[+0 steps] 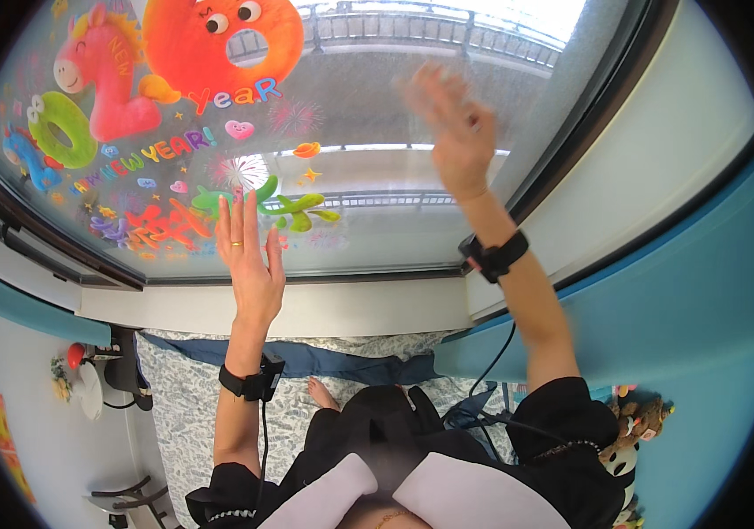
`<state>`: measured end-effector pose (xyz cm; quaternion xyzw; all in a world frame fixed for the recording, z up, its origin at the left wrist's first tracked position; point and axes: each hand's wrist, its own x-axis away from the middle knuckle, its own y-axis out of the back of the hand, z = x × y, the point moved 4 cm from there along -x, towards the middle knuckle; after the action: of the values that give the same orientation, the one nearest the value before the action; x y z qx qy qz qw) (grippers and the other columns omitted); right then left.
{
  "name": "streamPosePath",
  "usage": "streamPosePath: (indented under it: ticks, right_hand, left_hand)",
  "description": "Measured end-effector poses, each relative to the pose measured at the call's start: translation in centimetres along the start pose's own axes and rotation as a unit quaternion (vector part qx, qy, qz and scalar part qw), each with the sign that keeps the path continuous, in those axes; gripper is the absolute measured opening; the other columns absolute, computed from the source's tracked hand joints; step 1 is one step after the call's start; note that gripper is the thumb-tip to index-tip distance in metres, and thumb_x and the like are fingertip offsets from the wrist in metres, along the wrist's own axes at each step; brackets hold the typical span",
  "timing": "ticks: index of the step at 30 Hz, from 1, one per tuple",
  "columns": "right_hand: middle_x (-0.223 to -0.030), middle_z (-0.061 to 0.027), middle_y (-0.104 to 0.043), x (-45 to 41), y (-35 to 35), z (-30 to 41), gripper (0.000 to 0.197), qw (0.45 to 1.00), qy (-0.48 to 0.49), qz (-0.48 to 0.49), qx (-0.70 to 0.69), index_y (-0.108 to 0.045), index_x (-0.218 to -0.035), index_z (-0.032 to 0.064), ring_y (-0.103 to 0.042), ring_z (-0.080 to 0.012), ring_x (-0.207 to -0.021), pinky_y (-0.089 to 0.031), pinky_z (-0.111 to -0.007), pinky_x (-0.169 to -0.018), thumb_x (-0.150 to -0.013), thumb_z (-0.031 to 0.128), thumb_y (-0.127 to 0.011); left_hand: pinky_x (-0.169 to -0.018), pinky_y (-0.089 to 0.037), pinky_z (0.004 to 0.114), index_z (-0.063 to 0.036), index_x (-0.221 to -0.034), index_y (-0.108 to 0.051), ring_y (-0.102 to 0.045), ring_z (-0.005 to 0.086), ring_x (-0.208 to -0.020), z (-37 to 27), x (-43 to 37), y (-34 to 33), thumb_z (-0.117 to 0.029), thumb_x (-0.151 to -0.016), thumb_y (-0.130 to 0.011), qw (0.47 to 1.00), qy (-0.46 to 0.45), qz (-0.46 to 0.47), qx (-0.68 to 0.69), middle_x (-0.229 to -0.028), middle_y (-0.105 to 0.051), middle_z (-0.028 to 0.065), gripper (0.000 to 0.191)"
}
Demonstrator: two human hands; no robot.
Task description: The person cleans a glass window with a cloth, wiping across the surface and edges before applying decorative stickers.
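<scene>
A window pane (377, 244) fills the upper part of the view, covered on its left with colourful New Year stickers. My left hand (248, 254) is held flat against or very near the glass, fingers spread and pointing up, over the lower edge of a green sticker (301, 211). It wears a gold ring and holds nothing visible. Higher up and to the right, my right hand (460, 129) is blurred by motion in front of the bare glass, its fingers apart. Whether it touches the pane cannot be told. Black cabled devices are strapped on both forearms.
Below the window runs a white sill (350, 304). Beneath it lies a bed with a patterned sheet (185, 410) and a dark blue cloth (350, 364). Plush toys (638, 423) sit at the lower right by a blue wall (668, 297). A chair (129, 496) stands lower left.
</scene>
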<state>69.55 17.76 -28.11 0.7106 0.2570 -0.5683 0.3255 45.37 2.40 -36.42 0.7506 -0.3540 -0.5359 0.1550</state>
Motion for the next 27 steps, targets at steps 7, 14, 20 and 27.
streamPosePath:
  ticks: [7,14,20,27]
  right_hand:
    - [-0.127,0.0123,-0.062,13.0,-3.7,5.7,0.04,0.993,0.073,0.083,0.029,-0.071,-0.116,0.0217,-0.056,-0.0134,-0.093,-0.049,-0.022,-0.073,-0.081,0.004,-0.064]
    - [-0.13,0.0097,-0.058,23.2,-4.3,6.7,0.045,0.944,0.118,0.304,-0.047,-0.067,-0.119,0.0191,-0.056,-0.0153,-0.093,-0.051,-0.025,-0.08,-0.075,0.008,-0.061]
    - [-0.133,0.0088,-0.057,18.0,-3.0,5.2,0.049,0.932,0.122,0.33,-0.089,-0.063,-0.125,0.0216,-0.055,-0.0145,-0.092,-0.051,-0.024,-0.081,-0.077,0.008,-0.059]
    - [-0.125,0.0087,-0.064,1.6,0.3,0.9,0.045,0.998,0.036,0.047,-0.011,-0.07,-0.115,0.0228,-0.056,-0.0146,-0.085,-0.047,-0.022,-0.071,-0.076,0.002,-0.063]
  left_hand:
    - [-0.112,-0.02,0.051,-0.0036,-0.147,-0.034,-0.019,0.0379,-0.144,1.0,2.6,0.1,-0.006,-0.093,-0.055,0.999,0.018,0.036,-0.022,-0.15,-0.033,0.0204,0.057]
    - [-0.111,-0.022,0.051,-0.0034,-0.146,-0.035,-0.021,0.0377,-0.144,1.0,5.8,0.0,-0.005,-0.092,-0.056,0.997,0.027,0.058,-0.047,-0.15,-0.034,0.0191,0.057]
    - [-0.112,-0.02,0.047,-0.0056,-0.147,-0.035,-0.018,0.0339,-0.146,0.8,6.6,-0.1,-0.004,-0.094,-0.054,0.997,0.028,0.067,-0.038,-0.151,-0.035,0.016,0.057]
    - [-0.113,-0.02,0.048,-0.0072,-0.147,-0.036,-0.018,0.0337,-0.146,0.0,5.8,-1.2,-0.004,-0.093,-0.055,0.997,0.028,0.066,-0.009,-0.152,-0.034,0.0145,0.057]
